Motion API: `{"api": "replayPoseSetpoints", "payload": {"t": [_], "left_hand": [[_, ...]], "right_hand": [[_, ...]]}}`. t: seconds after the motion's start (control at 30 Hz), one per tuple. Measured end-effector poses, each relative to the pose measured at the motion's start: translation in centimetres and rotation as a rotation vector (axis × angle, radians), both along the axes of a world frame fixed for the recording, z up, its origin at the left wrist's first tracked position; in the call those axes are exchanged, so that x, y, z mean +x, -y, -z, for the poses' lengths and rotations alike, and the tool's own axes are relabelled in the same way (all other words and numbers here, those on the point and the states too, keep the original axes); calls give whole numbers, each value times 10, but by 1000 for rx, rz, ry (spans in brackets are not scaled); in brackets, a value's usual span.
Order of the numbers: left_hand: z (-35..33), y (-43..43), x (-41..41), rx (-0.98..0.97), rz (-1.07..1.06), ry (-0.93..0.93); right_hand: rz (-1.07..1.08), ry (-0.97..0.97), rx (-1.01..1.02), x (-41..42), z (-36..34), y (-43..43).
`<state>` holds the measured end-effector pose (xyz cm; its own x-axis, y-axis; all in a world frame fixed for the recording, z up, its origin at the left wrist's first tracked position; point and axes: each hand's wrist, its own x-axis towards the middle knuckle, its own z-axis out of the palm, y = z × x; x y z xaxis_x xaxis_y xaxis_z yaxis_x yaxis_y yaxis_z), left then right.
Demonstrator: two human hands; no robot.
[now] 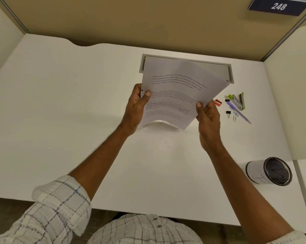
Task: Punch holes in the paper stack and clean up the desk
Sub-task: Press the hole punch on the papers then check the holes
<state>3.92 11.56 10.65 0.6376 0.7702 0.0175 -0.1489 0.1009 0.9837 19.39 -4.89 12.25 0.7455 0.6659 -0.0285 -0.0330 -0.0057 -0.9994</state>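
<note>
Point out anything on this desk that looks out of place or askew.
The mesh pen cup lies tipped on its side near the desk's right edge. Small supplies sit loose beside the paper stack: a stapler, a purple pen, binder clips, and a red sharpener.

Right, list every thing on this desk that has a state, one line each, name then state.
paper stack: held above the desk, sheets fanned, one punched hole visible by the left thumb
left hand: gripping the stack's left edge
right hand: gripping the stack's lower right corner
stapler: lying swung open
mesh cup: tipped on its side, looks empty
purple pen: lying loose
binder clips: lying loose
</note>
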Motion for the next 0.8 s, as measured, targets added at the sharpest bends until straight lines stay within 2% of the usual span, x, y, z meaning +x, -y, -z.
{"api": "replayPoseSetpoints", "payload": {"t": [0.47,0.8], "left_hand": [[-16,2,-9,92,-135,-2],[-14,-21,-36,-101,-234,50]], "right_hand": [[6,-10,57,-5,-4,-10],[-98,-25,-106,-15,22,-20]]}}
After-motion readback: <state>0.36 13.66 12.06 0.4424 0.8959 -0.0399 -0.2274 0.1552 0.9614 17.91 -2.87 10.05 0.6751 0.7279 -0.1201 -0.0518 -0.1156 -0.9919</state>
